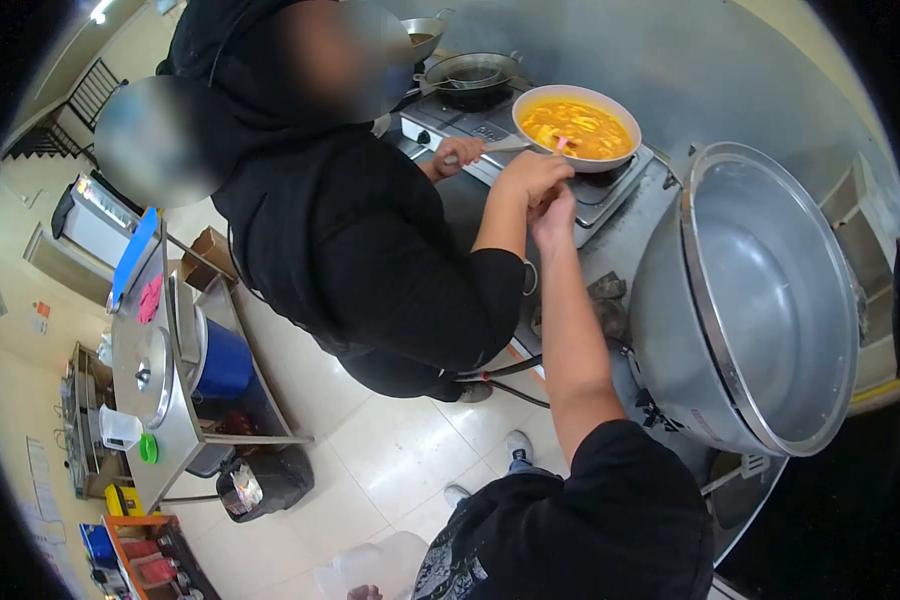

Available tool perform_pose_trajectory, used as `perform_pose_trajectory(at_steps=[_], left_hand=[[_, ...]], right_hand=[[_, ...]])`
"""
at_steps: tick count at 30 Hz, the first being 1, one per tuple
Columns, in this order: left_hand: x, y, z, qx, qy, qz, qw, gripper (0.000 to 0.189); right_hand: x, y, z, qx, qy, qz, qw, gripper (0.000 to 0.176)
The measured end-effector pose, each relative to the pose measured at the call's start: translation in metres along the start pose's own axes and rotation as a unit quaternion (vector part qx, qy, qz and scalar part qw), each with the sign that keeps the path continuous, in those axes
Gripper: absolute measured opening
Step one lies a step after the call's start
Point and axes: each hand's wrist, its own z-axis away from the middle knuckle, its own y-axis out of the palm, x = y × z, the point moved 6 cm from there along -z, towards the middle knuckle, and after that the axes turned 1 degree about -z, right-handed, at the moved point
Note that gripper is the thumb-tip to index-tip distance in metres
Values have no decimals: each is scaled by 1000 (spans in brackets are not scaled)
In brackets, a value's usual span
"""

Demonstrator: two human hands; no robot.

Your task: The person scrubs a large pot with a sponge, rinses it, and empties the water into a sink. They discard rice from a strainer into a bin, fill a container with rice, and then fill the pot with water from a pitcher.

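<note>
Head view shows the person's right hand (553,216) stretched to the white pan (573,91), touching a co-worker's hand (532,176) at the near rim. It cannot be told if the fingers are apart or closed. The pan, filled with orange soup, stands on the stove (610,192) upon the bench. The co-worker's other hand (459,154) holds the pan's handle. A big steel pot (760,300) stands just beside the stove.
</note>
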Motion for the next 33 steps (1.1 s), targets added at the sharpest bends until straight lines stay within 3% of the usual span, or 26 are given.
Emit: perform_pose_trajectory(at_steps=[1,2,4,5,7,8,9,10,11,12,13,15,16,19,26,29,33], left_hand=[[-2,0,-1,0,7,-3,1000,16],[-4,-1,-1,2,14,-6,1000,17],[-8,-1,-2,8,31,-12,999,18],[-9,-2,-5,11,43,-17,999,18],[-14,-3,-17,21,74,-27,997,19],[-17,-3,-24,29,93,-32,995,20],[-21,-2,-32,38,112,-38,992,21],[-25,0,-41,46,133,-42,989,21],[-33,1,-47,52,152,-46,986,22],[-41,4,-52,37,224,-43,973,26],[-48,5,-60,41,237,-42,970,26],[-65,11,-69,133,309,2,942,26],[-77,11,-68,134,394,78,906,25],[-78,33,-80,103,376,-51,919,22],[-106,33,-72,83,306,-11,948,17],[-98,30,-61,81,269,-14,960,15],[-83,29,-38,73,223,1,972,14]], right_hand=[[0,4,10,16,-3,-15,1000,29],[-3,-4,15,-5,-31,10,999,42],[-5,-14,43,-60,-17,56,996,40],[-12,-12,48,6,12,30,999,42],[-13,-32,84,-40,20,151,988,47],[-17,-42,97,-14,10,171,985,45],[-21,-52,116,-62,-13,125,990,41],[-32,-77,116,-22,-70,178,981,38],[-4,-55,161,-44,-47,266,962,33],[12,-51,186,-75,-27,273,959,30],[19,-63,199,-84,-38,270,958,30],[37,-91,227,-94,-75,325,938,29],[39,-103,239,-74,-64,348,932,29],[35,-125,277,4,-20,439,898,30],[-10,-165,332,64,132,504,851,29],[-23,-152,343,92,200,525,822,30],[-45,-136,355,142,233,488,829,33]])
